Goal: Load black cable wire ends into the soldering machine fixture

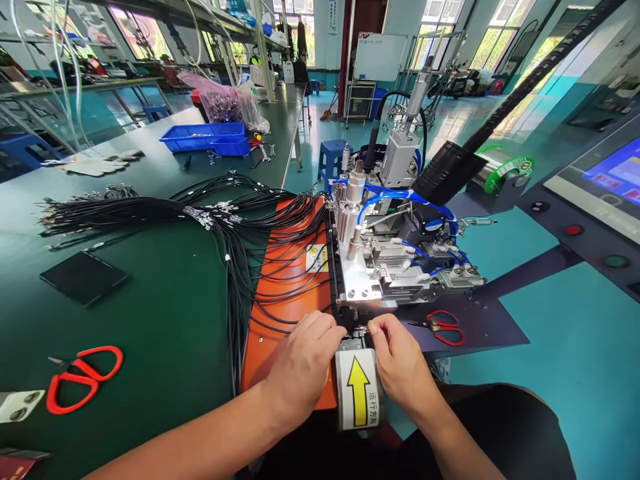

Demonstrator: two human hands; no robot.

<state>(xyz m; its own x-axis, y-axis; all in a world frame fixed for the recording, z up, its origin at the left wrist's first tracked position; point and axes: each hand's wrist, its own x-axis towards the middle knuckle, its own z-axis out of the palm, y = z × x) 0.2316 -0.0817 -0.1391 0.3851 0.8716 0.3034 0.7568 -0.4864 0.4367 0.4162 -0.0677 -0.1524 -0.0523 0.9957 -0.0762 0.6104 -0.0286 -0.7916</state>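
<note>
My left hand (305, 357) and my right hand (400, 360) meet at the front of a small metal machine (380, 260) with blue air hoses. Both pinch a thin black cable (357, 329) held across the machine's front slot, just above a white label with a yellow arrow (358, 398). The cable runs left into a large bundle of black cables (240, 247) spread over an orange plate (290, 293) and the green table (165, 313).
Red scissors (83, 377) lie on the table at the near left, smaller red scissors (443, 327) right of the machine. A black pad (83, 277) lies left, blue trays (210, 137) stand farther back. A control panel with a screen (607, 193) is at the right.
</note>
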